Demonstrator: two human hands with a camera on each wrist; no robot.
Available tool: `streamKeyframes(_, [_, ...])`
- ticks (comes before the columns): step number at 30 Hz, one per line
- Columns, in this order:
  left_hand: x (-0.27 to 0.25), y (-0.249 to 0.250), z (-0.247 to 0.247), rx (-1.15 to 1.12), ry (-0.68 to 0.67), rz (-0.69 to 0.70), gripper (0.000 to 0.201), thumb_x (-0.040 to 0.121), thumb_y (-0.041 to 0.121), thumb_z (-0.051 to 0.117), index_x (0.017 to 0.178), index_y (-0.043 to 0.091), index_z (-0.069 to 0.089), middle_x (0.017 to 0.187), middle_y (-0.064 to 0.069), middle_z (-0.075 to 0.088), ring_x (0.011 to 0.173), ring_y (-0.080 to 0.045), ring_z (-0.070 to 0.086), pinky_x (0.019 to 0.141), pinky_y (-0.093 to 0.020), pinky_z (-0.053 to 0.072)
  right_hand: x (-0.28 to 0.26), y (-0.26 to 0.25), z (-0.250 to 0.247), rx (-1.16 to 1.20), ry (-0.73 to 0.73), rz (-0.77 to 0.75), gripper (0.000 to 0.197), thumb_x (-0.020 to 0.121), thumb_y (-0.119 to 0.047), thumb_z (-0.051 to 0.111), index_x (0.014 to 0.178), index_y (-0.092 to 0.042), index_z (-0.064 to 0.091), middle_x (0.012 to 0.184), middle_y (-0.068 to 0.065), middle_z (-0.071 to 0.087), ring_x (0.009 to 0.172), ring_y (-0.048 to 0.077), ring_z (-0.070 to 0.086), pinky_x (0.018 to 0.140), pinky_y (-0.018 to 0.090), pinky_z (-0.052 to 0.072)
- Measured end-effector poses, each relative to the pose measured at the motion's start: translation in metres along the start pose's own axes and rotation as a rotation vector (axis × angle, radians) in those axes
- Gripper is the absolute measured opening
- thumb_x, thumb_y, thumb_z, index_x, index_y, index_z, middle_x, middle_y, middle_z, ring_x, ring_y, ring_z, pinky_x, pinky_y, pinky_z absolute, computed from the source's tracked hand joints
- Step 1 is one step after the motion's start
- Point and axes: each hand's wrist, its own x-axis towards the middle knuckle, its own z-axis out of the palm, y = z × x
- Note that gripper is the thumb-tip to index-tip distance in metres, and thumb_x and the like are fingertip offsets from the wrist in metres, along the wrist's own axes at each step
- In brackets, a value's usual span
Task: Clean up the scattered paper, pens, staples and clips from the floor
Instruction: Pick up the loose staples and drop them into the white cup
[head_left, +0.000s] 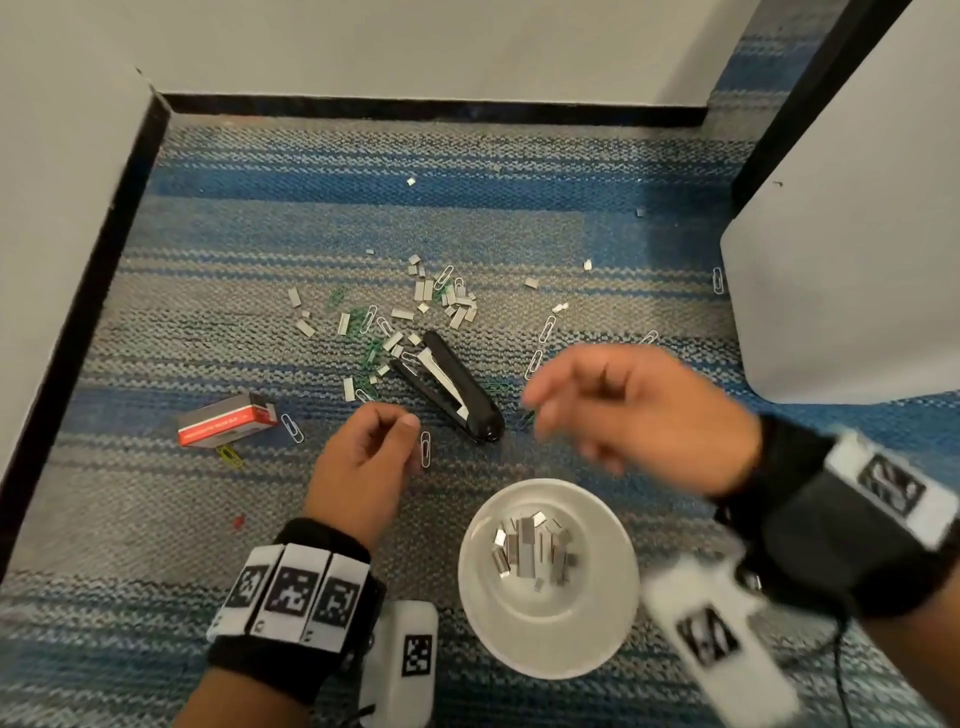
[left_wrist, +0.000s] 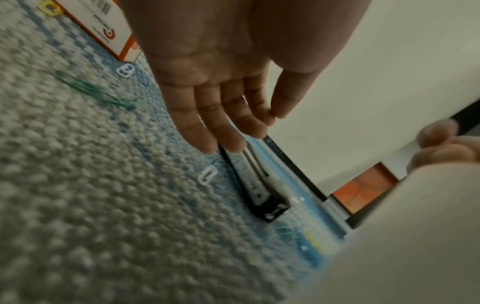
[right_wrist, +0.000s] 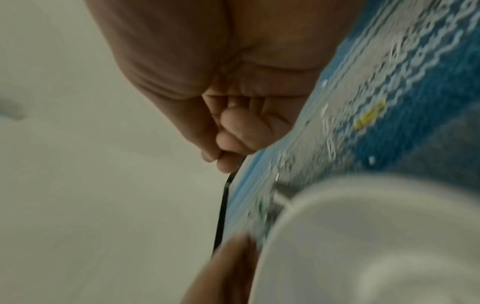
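Loose staples (head_left: 457, 304) and silver and green paper clips (head_left: 366, 325) lie scattered on the striped carpet around an opened black stapler (head_left: 452, 389) (left_wrist: 259, 189). A white bowl (head_left: 467, 597) (right_wrist: 363, 226) near me holds several staple strips. My left hand (head_left: 410, 423) (left_wrist: 270, 117) hovers just left of the stapler, fingers relaxed, thumb tip near the index tip, nothing seen in it; a silver clip (head_left: 425, 448) (left_wrist: 207, 175) lies beside it. My right hand (head_left: 535, 415) (right_wrist: 221, 158) is blurred above the carpet right of the stapler, fingers bunched against the thumb; whether it holds anything is hidden.
A red and white staple box (head_left: 228, 418) (left_wrist: 103, 26) and a yellow clip (head_left: 228, 454) lie to the left. Walls with black skirting (head_left: 415, 106) close the back and left. A white panel (head_left: 857, 260) stands over the carpet at the right.
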Motion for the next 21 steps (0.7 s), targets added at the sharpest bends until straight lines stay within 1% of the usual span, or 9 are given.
streamKeyframes(2, [0.013, -0.009, -0.007, 0.221, 0.066, 0.040, 0.017, 0.084, 0.024, 0.062, 0.069, 0.027, 0.055, 0.065, 0.002, 0.058, 0.064, -0.019, 0.052, 0.069, -0.033, 0.045, 0.032, 0.010, -0.027, -0.072, 0.211, 0.038, 0.021, 0.087, -0.002, 0.057, 0.084, -0.021, 0.066, 0.067, 0.001, 0.064, 0.052, 0.012, 0.047, 0.048, 0.024, 0.042])
streamKeyframes(4, [0.026, -0.013, -0.013, 0.418, 0.154, 0.091, 0.016, 0.082, 0.020, 0.064, 0.074, 0.028, 0.053, 0.079, -0.002, 0.062, 0.075, -0.020, 0.056, 0.075, -0.034, 0.046, 0.066, 0.026, -0.046, -0.329, 0.338, 0.079, 0.015, 0.086, -0.009, 0.059, 0.084, -0.020, 0.068, 0.070, 0.001, 0.065, 0.062, 0.015, 0.054, 0.064, 0.024, 0.043])
streamKeyframes(6, [0.037, -0.012, -0.018, 0.573, 0.225, 0.137, 0.015, 0.079, 0.017, 0.066, 0.087, 0.023, 0.055, 0.095, -0.009, 0.060, 0.088, -0.023, 0.053, 0.082, -0.035, 0.043, 0.091, 0.039, -0.056, -0.645, 0.351, 0.126, 0.012, 0.085, -0.018, 0.061, 0.091, -0.018, 0.071, 0.089, 0.004, 0.071, 0.084, 0.019, 0.063, 0.078, 0.023, 0.043])
streamKeyframes(8, [0.046, -0.010, -0.020, 0.654, 0.266, 0.120, 0.028, 0.079, 0.015, 0.068, 0.104, 0.017, 0.055, 0.111, -0.014, 0.054, 0.102, -0.026, 0.048, 0.091, -0.036, 0.039, 0.106, 0.048, -0.059, -0.790, 0.327, 0.154, 0.013, 0.083, -0.027, 0.065, 0.092, -0.019, 0.071, 0.098, 0.006, 0.071, 0.097, 0.023, 0.063, 0.086, 0.026, 0.045])
streamKeyframes(11, [0.051, -0.007, -0.021, 0.733, 0.252, 0.041, 0.042, 0.080, 0.016, 0.068, 0.118, 0.018, 0.052, 0.123, -0.015, 0.047, 0.115, -0.032, 0.046, 0.100, -0.038, 0.037, 0.117, 0.051, -0.059, -0.788, 0.344, 0.158, 0.017, 0.077, -0.037, 0.072, 0.085, -0.022, 0.072, 0.091, 0.004, 0.072, 0.093, 0.021, 0.063, 0.086, 0.027, 0.048])
streamKeyframes(14, [0.054, -0.003, -0.021, 0.847, 0.239, 0.030, 0.047, 0.079, 0.020, 0.070, 0.123, 0.018, 0.055, 0.124, -0.015, 0.050, 0.113, -0.033, 0.050, 0.098, -0.038, 0.039, 0.120, 0.052, -0.056, -0.827, 0.337, 0.092, 0.012, 0.079, -0.033, 0.071, 0.084, -0.022, 0.072, 0.089, 0.002, 0.072, 0.092, 0.020, 0.063, 0.087, 0.028, 0.049])
streamKeyframes(17, [0.058, 0.003, -0.024, 0.922, 0.218, 0.013, 0.039, 0.079, 0.025, 0.070, 0.117, 0.018, 0.062, 0.119, -0.013, 0.053, 0.106, -0.032, 0.055, 0.093, -0.038, 0.043, 0.123, 0.053, -0.054, -0.880, 0.318, 0.053, 0.009, 0.085, -0.026, 0.064, 0.086, -0.021, 0.072, 0.089, 0.002, 0.071, 0.091, 0.021, 0.063, 0.085, 0.027, 0.047])
streamKeyframes(19, [0.062, 0.006, -0.027, 0.967, 0.194, 0.002, 0.030, 0.081, 0.026, 0.068, 0.111, 0.021, 0.065, 0.116, -0.012, 0.056, 0.103, -0.032, 0.056, 0.090, -0.039, 0.045, 0.123, 0.054, -0.053, -0.883, 0.311, 0.047, 0.009, 0.084, -0.025, 0.062, 0.083, -0.021, 0.070, 0.086, 0.003, 0.071, 0.088, 0.023, 0.063, 0.083, 0.028, 0.048])
streamKeyframes(21, [0.065, 0.006, -0.029, 0.965, 0.178, 0.005, 0.022, 0.083, 0.024, 0.066, 0.104, 0.021, 0.068, 0.111, -0.010, 0.059, 0.100, -0.031, 0.058, 0.087, -0.037, 0.046, 0.122, 0.054, -0.054, -0.765, 0.348, 0.065, 0.005, 0.079, -0.023, 0.064, 0.076, -0.020, 0.066, 0.079, 0.004, 0.069, 0.079, 0.022, 0.063, 0.078, 0.027, 0.048])
